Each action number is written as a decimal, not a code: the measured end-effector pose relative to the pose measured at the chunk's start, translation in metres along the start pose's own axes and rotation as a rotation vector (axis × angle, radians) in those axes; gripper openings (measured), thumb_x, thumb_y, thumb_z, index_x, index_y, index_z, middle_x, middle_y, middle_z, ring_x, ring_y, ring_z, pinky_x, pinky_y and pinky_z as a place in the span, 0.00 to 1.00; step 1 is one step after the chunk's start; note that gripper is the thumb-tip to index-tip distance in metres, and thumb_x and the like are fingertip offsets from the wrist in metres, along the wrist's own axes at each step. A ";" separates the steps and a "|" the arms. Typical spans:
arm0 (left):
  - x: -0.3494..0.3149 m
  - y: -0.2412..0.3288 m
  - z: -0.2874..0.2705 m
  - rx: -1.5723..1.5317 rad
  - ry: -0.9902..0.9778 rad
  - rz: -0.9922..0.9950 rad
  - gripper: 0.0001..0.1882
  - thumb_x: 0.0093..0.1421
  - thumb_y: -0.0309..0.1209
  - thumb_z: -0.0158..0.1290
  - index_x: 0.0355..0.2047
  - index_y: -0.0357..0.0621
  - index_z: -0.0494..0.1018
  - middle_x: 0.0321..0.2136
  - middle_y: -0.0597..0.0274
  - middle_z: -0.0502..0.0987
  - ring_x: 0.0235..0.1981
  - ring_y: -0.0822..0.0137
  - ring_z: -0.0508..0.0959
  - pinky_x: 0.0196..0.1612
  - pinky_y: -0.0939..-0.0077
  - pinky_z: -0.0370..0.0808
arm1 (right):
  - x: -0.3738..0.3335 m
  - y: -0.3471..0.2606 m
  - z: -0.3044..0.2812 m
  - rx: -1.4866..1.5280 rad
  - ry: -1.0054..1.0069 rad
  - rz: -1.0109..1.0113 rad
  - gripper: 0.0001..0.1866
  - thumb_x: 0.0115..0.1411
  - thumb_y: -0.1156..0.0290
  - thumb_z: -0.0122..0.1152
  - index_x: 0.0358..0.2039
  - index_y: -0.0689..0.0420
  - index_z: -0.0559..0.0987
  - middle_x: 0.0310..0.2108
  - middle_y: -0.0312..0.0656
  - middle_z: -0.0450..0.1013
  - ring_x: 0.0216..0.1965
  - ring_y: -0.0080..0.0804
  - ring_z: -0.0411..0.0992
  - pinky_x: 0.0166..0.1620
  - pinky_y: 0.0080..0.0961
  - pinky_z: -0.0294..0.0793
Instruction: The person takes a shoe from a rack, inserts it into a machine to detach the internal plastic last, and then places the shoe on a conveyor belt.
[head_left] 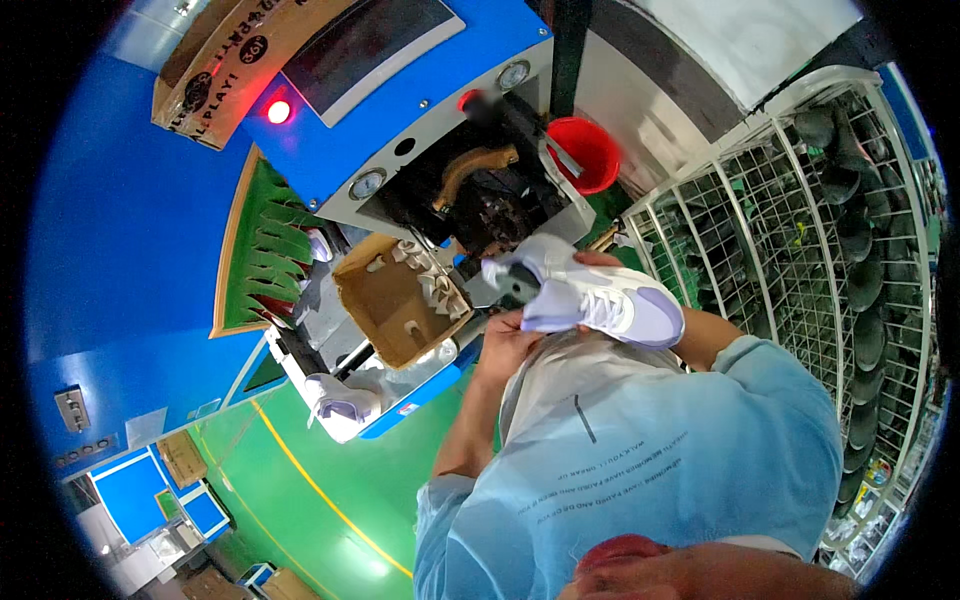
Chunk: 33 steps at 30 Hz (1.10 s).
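Head view: both grips on one shoe before the machine

We have a white-and-lilac shoe (pixel 628 312) just right of the middle of the frame, below the dark recess of the blue machine (pixel 370 130). Its toe points right, its collar left. Our left grip (pixel 510 345) is closed on the lower edge of the collar. Our right grip (pixel 598 260) seems wrapped round the shoe from the far side; only some fingers show at its upper edge, so we cannot tell how firmly they press.

We judge the step in hand to be steadying and lining up the shoe at the machine. Something dark shows at the collar, but we cannot tell whether it is inside the shoe or behind it. As we see it, the next move calls for a level shoe, the collar kept spread and the left fingers clear of the metal.

Left of the middle, a box (pixel 385 300) with white pieces (pixel 438 290) sits on the tabletop (pixel 435 388). Another shoe (pixel 343 402) rests at the tabletop's lower-left corner, apart from both grips. A wire rack (pixel 740 220) fills the right side of the frame.
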<state>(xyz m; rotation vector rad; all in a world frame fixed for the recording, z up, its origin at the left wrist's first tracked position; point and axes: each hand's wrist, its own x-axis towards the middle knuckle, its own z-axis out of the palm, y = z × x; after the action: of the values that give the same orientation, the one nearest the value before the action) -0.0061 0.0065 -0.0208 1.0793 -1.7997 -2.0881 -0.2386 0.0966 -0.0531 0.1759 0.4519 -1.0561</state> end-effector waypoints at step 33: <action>0.125 -0.077 -0.014 -1.061 0.231 -0.211 0.15 0.72 0.39 0.51 0.52 0.47 0.65 0.48 0.61 0.73 0.50 0.62 0.74 0.56 0.59 0.72 | 0.116 -0.086 0.113 -2.258 0.919 -0.331 0.59 0.52 0.49 0.68 0.76 0.44 0.41 0.42 0.68 0.74 0.40 0.65 0.77 0.46 0.49 0.77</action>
<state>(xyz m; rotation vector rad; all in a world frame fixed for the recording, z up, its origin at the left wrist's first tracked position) -0.0634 -0.0558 -0.1410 1.0883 -0.3120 -2.3667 -0.2347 -0.0782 0.0032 -1.5178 2.2421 -0.1634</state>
